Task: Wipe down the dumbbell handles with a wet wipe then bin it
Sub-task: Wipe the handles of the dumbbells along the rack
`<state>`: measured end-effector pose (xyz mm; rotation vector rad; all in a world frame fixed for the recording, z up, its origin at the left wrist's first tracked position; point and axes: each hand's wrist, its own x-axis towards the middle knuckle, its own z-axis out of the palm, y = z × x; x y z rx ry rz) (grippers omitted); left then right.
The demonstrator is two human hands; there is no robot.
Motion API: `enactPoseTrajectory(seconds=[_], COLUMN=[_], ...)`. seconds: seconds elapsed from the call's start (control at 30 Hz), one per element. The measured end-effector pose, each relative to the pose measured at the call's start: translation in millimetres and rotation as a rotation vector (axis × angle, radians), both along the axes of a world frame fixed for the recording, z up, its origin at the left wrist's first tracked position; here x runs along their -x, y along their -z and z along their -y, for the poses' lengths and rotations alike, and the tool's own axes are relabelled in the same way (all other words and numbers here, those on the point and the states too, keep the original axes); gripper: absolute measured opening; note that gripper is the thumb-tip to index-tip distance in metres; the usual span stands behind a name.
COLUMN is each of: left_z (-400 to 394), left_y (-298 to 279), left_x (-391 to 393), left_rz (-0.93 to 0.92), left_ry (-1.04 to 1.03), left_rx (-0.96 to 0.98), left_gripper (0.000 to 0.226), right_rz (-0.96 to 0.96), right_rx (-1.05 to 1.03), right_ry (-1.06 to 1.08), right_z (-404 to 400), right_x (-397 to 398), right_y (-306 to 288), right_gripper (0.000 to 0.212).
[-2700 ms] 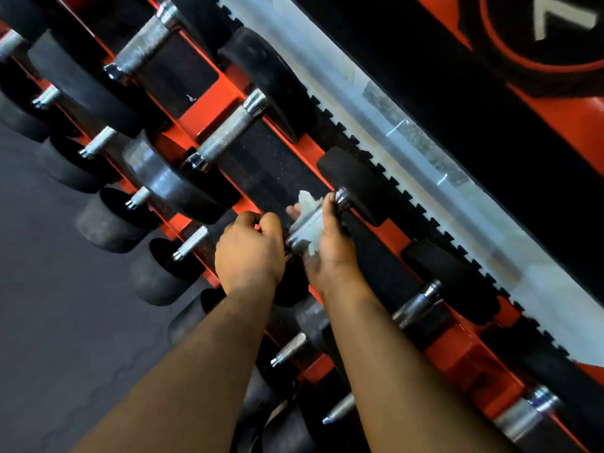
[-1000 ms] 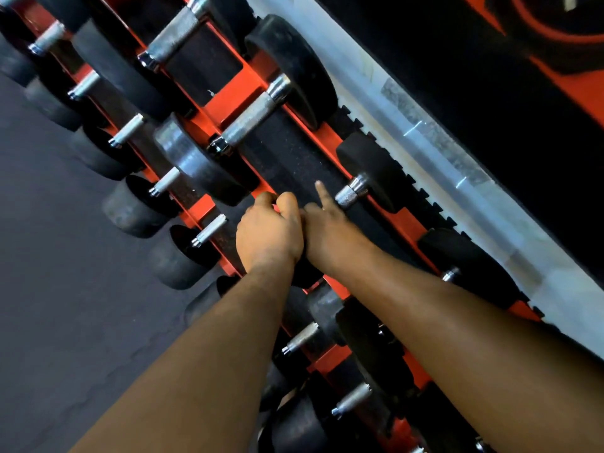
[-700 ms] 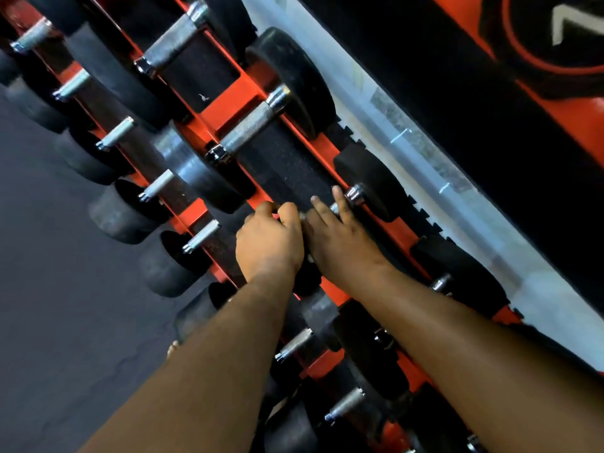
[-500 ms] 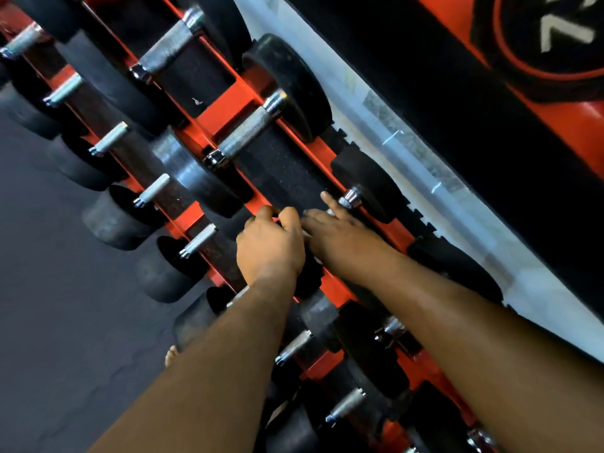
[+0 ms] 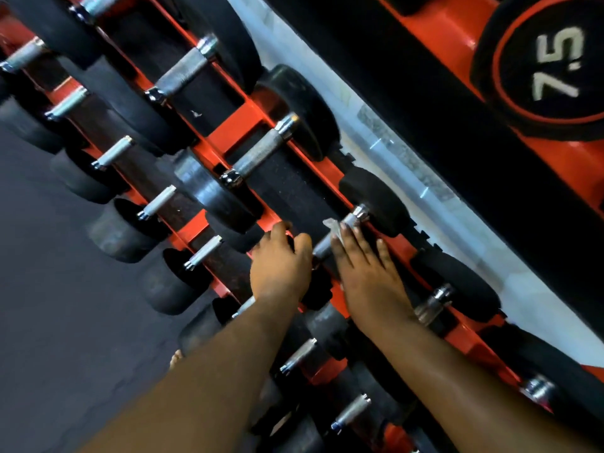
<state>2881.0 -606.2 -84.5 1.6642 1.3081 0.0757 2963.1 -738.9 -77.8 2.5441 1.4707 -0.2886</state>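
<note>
My right hand (image 5: pixel 366 269) lies flat over the metal handle (image 5: pixel 340 233) of a small dumbbell on the red rack (image 5: pixel 242 125), fingers straight and spread, pressing the wet wipe (image 5: pixel 334 227) against the bar. Only a pale crumpled corner of the wipe shows, poking out past my fingertips (image 5: pixel 343 227) near the chrome collar; the rest is hidden under my palm. The far black head (image 5: pixel 376 201) of this dumbbell sits just beyond my fingers. My left hand (image 5: pixel 281 266) is right beside the right one, at the near end of the same handle, with its fingers curled down over the near head (image 5: pixel 318 289); I cannot tell how firmly it grips. The larger dumbbell (image 5: pixel 261 152) with a knurled handle rests in the next slot along the rack. Lower tiers hold more dumbbells, and the dark floor (image 5: pixel 49 322) shows to my left. A weight marked 7.5 (image 5: pixel 555 63) sits above.
</note>
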Motion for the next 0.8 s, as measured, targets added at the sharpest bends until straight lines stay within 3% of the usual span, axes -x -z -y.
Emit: enactPoseTrajectory(seconds=[0.23,0.4,0.53,0.6,0.7,0.8], left_z=[-48,-121,-181,-191,-184,-181], left_y=[-15,-33,-19,-10,-9,-7], left_x=[42,25,-11,-17,-13,-14], left_rz=[0.135,0.085,-0.176,-0.141,-0.074,-0.09], left_ry=[-0.08,-0.343,-0.379,-0.361,-0.372,-0.364], left_rx=[-0.166,-0.35,-0.047,0.052,0.001,-0.034], left_gripper=[0.02,0.014,0.041,0.044,0.035,0.039], right_rz=[-0.215,-0.064,0.032,0.036,0.101,-0.027], right_rx=[-0.169,-0.193,-0.011,0.007,-0.047,0.234], right_ry=[-0.038,-0.204,-0.423,-0.491,-0.552,-0.564], right_z=[-80,-149,-192,-207,-226,-263], right_x=[1,-2,-11,-21,-29,-31], right_y=[-10,-13,-3,10,17,4], right_gripper=[0.067,0.071,0.065,0.061,0.048,0.031])
